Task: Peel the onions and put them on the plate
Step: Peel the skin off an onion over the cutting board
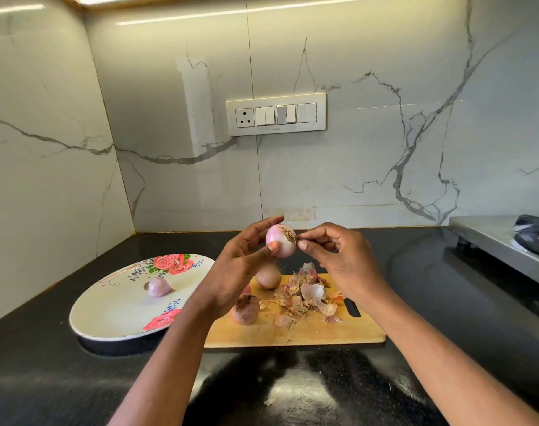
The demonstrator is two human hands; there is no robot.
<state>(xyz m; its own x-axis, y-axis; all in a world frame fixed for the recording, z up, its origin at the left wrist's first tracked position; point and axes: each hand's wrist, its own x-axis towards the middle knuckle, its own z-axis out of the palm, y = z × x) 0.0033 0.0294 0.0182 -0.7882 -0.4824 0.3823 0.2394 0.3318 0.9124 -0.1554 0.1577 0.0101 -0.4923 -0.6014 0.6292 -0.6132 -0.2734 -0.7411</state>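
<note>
Black counter (62, 379) | left hand (240, 269) grips peeled onion (281, 240) | right hand (338, 259) pinches its root.

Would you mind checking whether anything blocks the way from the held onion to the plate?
Nothing visible does. The onion is held above the board, and the plate lies lower left with open space beside its one peeled onion.
</note>
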